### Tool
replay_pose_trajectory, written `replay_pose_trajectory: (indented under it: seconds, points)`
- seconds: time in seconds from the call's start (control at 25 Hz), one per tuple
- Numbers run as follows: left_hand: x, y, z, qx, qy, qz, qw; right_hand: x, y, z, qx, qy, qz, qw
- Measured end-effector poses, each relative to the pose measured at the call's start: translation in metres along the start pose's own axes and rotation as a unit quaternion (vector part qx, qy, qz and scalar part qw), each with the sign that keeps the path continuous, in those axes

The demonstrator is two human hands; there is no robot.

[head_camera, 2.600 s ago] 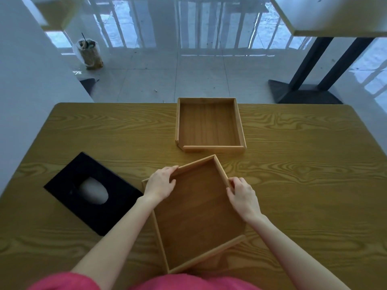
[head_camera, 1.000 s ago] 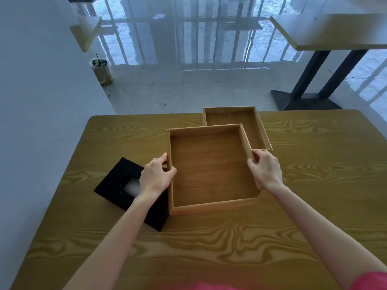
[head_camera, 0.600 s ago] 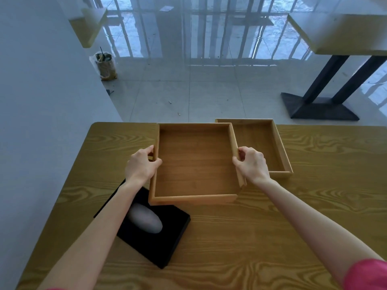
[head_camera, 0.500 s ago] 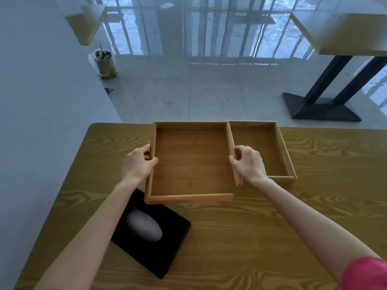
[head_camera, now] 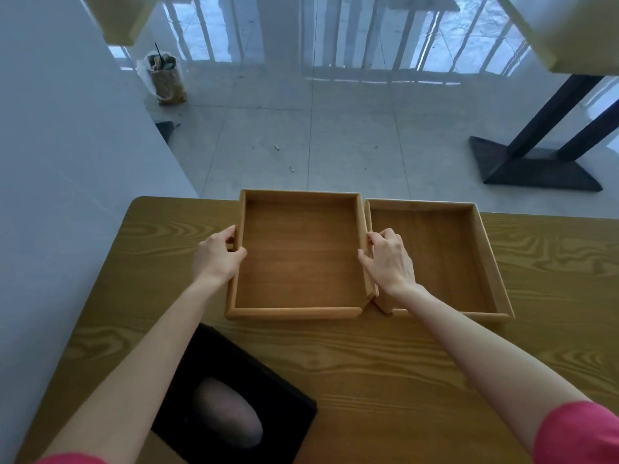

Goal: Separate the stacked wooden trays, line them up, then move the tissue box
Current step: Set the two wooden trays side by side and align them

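The left tray (head_camera: pixel 298 256) sat at the table's (head_camera: pixel 435 363) twelve o'clock edge, touching the right tray (head_camera: pixel 432 256) at three o'clock; left hand (head_camera: pixel 217 256) and right hand (head_camera: pixel 388 259) clamped its side walls, likely squaring the row. The tissue box (head_camera: pixel 234 403) waited at seven o'clock.
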State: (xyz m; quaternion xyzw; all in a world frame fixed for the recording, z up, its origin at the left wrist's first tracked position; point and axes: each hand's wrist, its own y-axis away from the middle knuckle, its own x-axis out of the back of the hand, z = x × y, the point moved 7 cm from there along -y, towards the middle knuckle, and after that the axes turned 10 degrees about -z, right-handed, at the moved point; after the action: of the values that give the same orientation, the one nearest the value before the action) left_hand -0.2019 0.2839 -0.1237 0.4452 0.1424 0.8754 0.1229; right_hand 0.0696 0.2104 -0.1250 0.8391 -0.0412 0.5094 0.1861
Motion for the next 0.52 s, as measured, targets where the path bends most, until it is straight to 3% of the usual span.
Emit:
replay_pose_trajectory:
  seconds: [0.36, 0.52]
  points:
    - [-0.025, -0.009, -0.013, 0.010, 0.018, -0.028, 0.999, -0.014, -0.010, 0.005, 0.027, 0.022, -0.001, 0.999]
    - [-0.029, -0.001, 0.001, -0.040, -0.052, -0.070, 0.995, -0.012, -0.003, 0.008, 0.046, -0.011, -0.008, 0.999]
